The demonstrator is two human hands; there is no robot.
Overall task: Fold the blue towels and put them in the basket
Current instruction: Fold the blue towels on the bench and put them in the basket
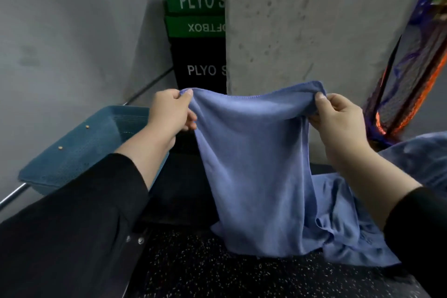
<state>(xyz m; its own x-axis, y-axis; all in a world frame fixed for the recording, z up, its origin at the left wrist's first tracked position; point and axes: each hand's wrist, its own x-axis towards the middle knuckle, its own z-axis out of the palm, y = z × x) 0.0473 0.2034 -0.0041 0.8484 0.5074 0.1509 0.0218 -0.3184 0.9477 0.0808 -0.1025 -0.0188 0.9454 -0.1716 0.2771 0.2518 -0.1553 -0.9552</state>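
A blue towel (254, 164) hangs in the air in front of me, its lower end crumpled on the dark speckled surface (205, 268). My left hand (169, 111) pinches its top left corner. My right hand (338, 118) pinches the top right corner, where the cloth is bunched. A teal basket (79, 147) stands to the left, tilted, and its inside looks bare. More blue towel cloth (416, 157) lies heaped at the right edge, behind my right forearm.
Stacked green and black plyo boxes (196, 38) stand behind, next to a grey concrete pillar (314, 26). A purple and orange net (411, 75) hangs at the right. A metal rail (12, 196) runs along the left beside the grey wall.
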